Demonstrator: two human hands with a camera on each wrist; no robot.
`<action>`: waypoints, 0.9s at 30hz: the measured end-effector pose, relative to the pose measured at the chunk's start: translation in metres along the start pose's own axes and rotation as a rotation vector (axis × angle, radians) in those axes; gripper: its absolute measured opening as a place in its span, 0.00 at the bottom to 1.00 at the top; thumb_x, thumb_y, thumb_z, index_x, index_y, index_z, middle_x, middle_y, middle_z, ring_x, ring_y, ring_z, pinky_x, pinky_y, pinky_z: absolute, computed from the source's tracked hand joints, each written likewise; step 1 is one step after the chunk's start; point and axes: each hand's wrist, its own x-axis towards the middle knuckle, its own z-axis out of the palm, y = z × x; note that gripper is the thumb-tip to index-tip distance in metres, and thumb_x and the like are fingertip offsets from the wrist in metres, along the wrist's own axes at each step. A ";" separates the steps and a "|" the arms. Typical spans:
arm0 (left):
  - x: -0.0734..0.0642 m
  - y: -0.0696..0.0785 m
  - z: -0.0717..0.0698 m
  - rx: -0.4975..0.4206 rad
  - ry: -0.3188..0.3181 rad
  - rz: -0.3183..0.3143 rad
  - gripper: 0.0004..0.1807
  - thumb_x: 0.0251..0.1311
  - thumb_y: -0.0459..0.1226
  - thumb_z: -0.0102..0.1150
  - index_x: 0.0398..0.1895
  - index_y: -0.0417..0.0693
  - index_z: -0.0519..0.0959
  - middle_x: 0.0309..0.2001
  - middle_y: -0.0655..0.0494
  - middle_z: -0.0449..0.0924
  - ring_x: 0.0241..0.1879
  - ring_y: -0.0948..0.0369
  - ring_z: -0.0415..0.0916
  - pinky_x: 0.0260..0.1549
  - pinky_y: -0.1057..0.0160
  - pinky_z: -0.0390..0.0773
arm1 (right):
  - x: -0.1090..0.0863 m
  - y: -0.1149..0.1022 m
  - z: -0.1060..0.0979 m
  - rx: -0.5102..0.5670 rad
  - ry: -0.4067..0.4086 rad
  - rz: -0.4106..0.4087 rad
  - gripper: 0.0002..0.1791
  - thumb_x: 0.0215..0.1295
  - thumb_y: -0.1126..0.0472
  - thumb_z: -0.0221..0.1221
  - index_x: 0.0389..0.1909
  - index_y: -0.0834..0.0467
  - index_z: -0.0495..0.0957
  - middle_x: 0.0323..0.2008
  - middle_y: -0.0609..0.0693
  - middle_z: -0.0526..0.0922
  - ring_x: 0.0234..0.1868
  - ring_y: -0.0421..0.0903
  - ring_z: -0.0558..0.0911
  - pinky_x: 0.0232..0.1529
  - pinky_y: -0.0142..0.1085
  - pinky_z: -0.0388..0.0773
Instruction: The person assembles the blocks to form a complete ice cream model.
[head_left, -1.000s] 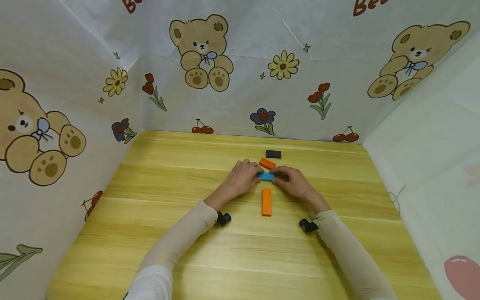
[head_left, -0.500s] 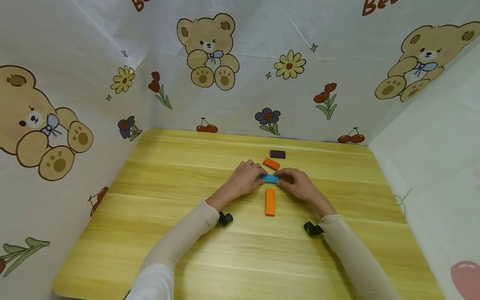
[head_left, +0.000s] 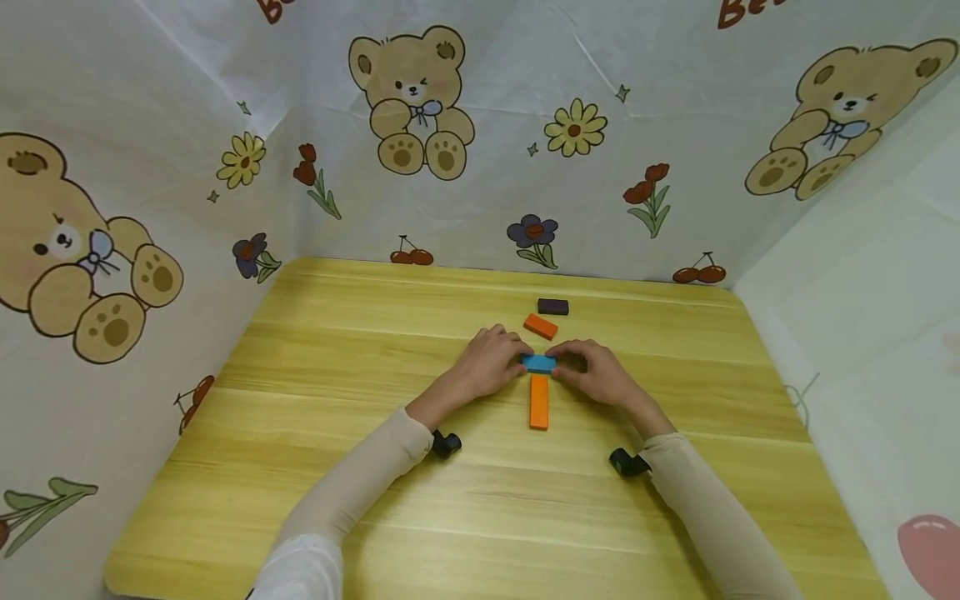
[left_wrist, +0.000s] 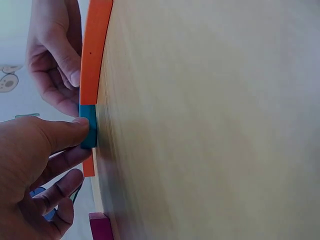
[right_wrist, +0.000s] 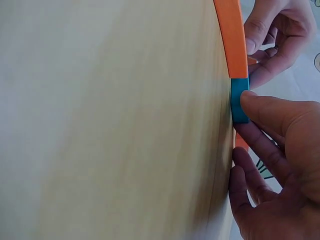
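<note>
A blue block (head_left: pixel 539 364) lies crosswise on the wooden table, pinched at its two ends. My left hand (head_left: pixel 489 363) grips the left end between thumb and fingers, and my right hand (head_left: pixel 597 371) does the same at the right end. Right at its near side, an orange block (head_left: pixel 538 403) lies lengthwise, pointing toward me. Beyond the blue block sits a second orange block (head_left: pixel 541 326), turned at a slant. In the left wrist view the left thumb presses the side of the blue block (left_wrist: pixel 88 126); the right wrist view shows the right thumb on the blue block (right_wrist: pixel 239 100).
A dark purple block (head_left: pixel 553 307) lies at the back of the wooden table (head_left: pixel 360 333). Behind the table hangs a white cloth (head_left: pixel 495 67) printed with bears and flowers. Black wrist devices hang under both forearms.
Both hands have drawn the blue block toward me, away from the slanted orange block and up to the lengthwise orange one. The view also shifted slightly.
</note>
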 end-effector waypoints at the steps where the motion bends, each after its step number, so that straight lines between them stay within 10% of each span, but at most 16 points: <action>1: -0.001 0.000 -0.001 0.000 -0.001 0.003 0.17 0.73 0.48 0.68 0.61 0.59 0.88 0.58 0.60 0.89 0.48 0.57 0.75 0.50 0.58 0.74 | -0.001 0.000 0.000 0.001 -0.003 0.001 0.16 0.76 0.57 0.67 0.61 0.51 0.86 0.62 0.53 0.87 0.66 0.58 0.80 0.74 0.62 0.70; 27: -0.015 0.007 0.000 -0.003 -0.034 0.030 0.17 0.75 0.49 0.66 0.62 0.58 0.87 0.58 0.60 0.88 0.53 0.57 0.76 0.57 0.58 0.77 | -0.014 -0.006 0.005 0.007 -0.006 -0.035 0.15 0.73 0.57 0.70 0.58 0.49 0.87 0.62 0.52 0.87 0.64 0.57 0.80 0.71 0.63 0.72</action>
